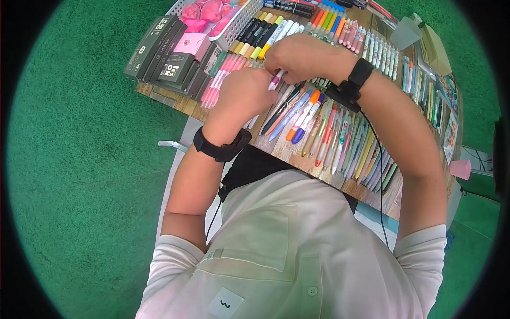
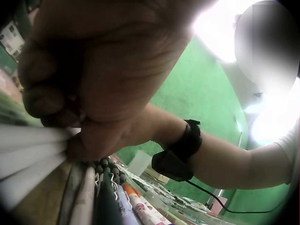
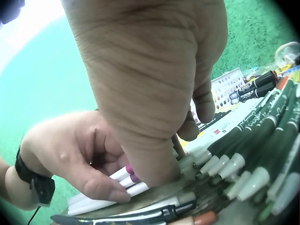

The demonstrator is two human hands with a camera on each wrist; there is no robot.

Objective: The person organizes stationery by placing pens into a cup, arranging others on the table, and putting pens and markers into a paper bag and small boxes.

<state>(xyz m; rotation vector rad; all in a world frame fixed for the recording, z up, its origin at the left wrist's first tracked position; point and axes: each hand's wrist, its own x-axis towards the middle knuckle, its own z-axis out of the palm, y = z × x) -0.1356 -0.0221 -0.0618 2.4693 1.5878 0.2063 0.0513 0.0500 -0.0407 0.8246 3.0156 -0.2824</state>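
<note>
White pens with magenta and purple bands (image 1: 275, 80) lie between the two hands over the table. My left hand (image 1: 247, 91) grips them from the left, its thumb along the barrels in the right wrist view, where several white barrels (image 3: 93, 205) show beneath that hand (image 3: 79, 154). From the other side my right hand (image 1: 305, 56) pinches the banded ends; its thumb (image 3: 157, 171) covers part of them. The white barrels (image 2: 33, 147) fan out at the left in the left wrist view, beside my dark, close left hand (image 2: 103, 70).
Pink pens (image 1: 228, 72) and black boxes (image 1: 159, 50) lie left of the hands, below a white basket (image 1: 239, 26) of pink items. Rows of pens (image 1: 345, 138) line the near edge, with markers (image 1: 257, 34) behind. A translucent cup (image 1: 406, 33) stands at the back right.
</note>
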